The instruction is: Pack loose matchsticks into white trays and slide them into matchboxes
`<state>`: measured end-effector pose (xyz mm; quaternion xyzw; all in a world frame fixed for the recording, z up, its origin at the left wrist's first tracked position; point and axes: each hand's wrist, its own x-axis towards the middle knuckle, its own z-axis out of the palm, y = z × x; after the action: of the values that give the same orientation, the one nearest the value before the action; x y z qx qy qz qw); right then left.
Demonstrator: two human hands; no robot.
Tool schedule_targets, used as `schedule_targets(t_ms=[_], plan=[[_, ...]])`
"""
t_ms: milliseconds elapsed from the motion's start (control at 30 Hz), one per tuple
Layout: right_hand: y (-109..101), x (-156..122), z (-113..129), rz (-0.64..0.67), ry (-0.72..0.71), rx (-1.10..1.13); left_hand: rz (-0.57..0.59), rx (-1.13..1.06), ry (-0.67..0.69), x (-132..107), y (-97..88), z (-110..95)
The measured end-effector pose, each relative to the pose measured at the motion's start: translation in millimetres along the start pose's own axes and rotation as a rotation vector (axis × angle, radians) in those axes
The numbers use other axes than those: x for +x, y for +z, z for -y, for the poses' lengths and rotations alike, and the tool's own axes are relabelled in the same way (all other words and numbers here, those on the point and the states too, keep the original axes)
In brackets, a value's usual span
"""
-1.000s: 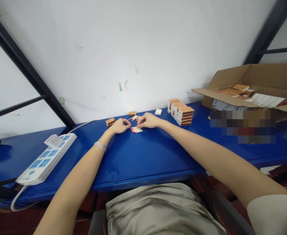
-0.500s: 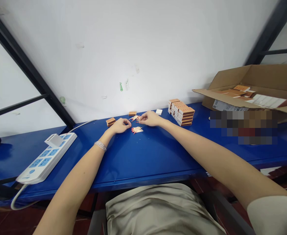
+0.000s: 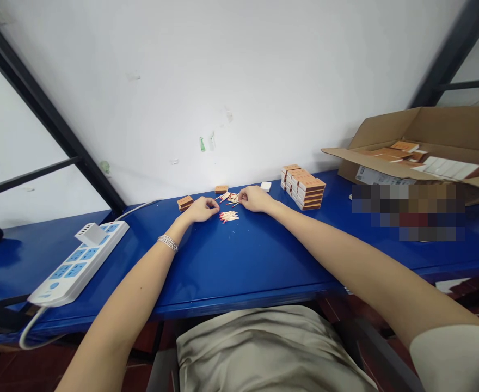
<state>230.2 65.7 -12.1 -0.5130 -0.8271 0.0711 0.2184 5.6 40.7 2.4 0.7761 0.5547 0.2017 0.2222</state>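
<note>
Red-tipped matches [image 3: 228,217] lie bunched just right of the left hand [image 3: 201,209], a looser scatter [image 3: 225,197] left of the right hand [image 3: 256,199]. Each thumb and fingers sit close together (whether gripping, I cannot tell). Picking out matches seems underway; next calls for a light pinch.

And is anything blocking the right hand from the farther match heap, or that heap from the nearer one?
Nothing visible does. The right hand is at the right edge of the farther match heap, and only blue tabletop shows between that and the nearer heap. The left hand is left of this gap.
</note>
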Motion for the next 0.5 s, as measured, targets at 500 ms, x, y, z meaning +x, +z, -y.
schedule_targets(t_ms=[500], plan=[[-15, -9, 26, 0.102, -0.076, 0.061, -0.005, -0.001, 0.019, -1, -0.9, -1]])
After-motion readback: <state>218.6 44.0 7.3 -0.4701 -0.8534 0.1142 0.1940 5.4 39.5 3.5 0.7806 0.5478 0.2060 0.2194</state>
